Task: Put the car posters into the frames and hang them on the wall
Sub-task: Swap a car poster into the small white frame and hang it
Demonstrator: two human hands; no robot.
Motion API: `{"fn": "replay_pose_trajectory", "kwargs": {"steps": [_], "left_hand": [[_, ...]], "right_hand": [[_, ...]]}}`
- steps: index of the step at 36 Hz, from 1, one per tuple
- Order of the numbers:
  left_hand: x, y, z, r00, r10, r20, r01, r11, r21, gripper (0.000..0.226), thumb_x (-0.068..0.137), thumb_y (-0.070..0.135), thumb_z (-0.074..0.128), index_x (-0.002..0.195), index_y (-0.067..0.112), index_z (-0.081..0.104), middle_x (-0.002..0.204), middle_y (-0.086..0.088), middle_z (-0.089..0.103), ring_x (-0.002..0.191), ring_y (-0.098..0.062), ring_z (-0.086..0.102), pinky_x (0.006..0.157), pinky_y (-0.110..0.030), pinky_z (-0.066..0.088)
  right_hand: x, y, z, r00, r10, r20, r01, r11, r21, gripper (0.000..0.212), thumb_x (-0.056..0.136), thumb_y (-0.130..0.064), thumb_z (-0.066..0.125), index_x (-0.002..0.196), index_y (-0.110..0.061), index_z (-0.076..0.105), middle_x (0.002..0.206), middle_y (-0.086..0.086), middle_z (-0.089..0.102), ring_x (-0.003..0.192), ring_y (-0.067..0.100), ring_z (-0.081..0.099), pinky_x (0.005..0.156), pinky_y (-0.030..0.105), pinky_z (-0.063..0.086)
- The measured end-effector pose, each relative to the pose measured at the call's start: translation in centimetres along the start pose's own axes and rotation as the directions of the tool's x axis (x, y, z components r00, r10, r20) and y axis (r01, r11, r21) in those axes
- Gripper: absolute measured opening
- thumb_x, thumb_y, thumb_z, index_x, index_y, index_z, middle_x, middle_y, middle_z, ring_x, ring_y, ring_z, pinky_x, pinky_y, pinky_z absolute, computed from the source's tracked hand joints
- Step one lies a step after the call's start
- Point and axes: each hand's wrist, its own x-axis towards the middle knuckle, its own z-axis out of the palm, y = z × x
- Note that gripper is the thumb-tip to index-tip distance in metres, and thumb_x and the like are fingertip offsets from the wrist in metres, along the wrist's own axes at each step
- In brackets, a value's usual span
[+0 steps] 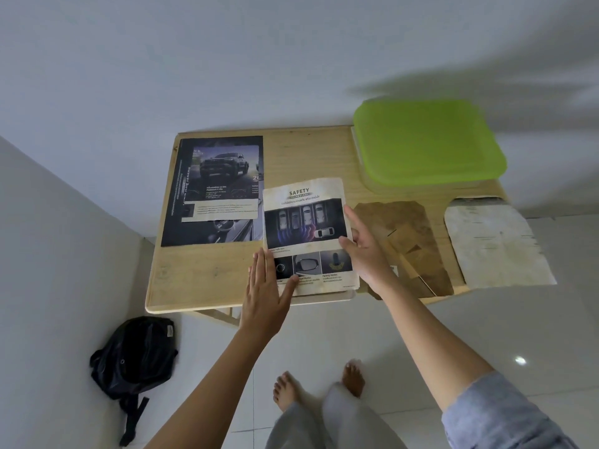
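Two hands on one sheet. White car poster headed SAFETY (306, 234) lies flat at the front middle of the pale wooden counter (201, 273), its bottom edge near the counter's front lip. A pale edge shows under its lower border; cannot tell what that is.

Left hand (264, 293): palm down on the poster's lower left corner, fingers (259, 264) straight and pressed together, thumb spread out onto the page.

Right hand (366, 251): set against the poster's right edge, fingers straight and close together along the margin, thumb tip on the printed face. No curl or pinch visible.

Dark poster of a pickup truck (210, 189): back left of the counter, a smaller page lying on a larger dark sheet, just beside the SAFETY poster's top left corner.

Right of the hands: brown cardboard backing board (411, 241), flat. Further right, stained white board with rounded top corners (496, 244), overhanging the front edge. Back right corner: lime green plastic lid (428, 144) on a clear box.

Floor: black backpack (136, 358) against the left wall; bare feet, grey trousers, white tiles.
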Motion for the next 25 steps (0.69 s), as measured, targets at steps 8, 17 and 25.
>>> {"fn": "replay_pose_trajectory", "kwargs": {"steps": [8, 17, 25], "left_hand": [[2.7, 6.6, -0.3, 0.998, -0.019, -0.061, -0.001, 0.948, -0.317, 0.066, 0.092, 0.041, 0.046, 0.147, 0.018, 0.016, 0.145, -0.003, 0.036, 0.131, -0.015, 0.036, 0.108, -0.036, 0.037], [3.9, 18.5, 6.8, 0.997, 0.002, 0.079, 0.027, 0.933, -0.360, 0.073, 0.088, 0.023, 0.061, 0.147, 0.017, 0.018, 0.141, -0.004, 0.038, 0.127, -0.019, 0.042, 0.105, -0.039, 0.040], [4.0, 27.4, 15.9, 0.979, 0.022, 0.204, 0.062, 0.917, -0.395, 0.070, 0.084, 0.018, 0.064, 0.144, 0.020, 0.028, 0.127, 0.004, 0.047, 0.119, -0.012, 0.045, 0.102, -0.037, 0.043]], "right_hand": [[-1.5, -3.3, -5.7, 0.995, -0.093, 0.034, 0.092, 0.995, 0.033, 0.063, 0.080, -0.030, 0.060, 0.136, -0.039, 0.032, 0.146, 0.001, 0.039, 0.126, 0.014, 0.047, 0.106, 0.038, 0.040], [-3.6, -1.2, -19.9, 0.989, -0.016, -0.149, 0.005, 0.997, -0.074, 0.058, 0.093, -0.001, 0.046, 0.143, -0.024, 0.028, 0.148, -0.007, 0.034, 0.133, 0.011, 0.038, 0.111, 0.041, 0.034], [-5.0, 2.3, -31.3, 0.947, 0.084, -0.309, -0.167, 0.954, -0.251, 0.056, 0.093, -0.001, 0.041, 0.144, -0.019, 0.026, 0.143, -0.005, 0.038, 0.125, 0.005, 0.040, 0.095, 0.016, 0.033]]}}
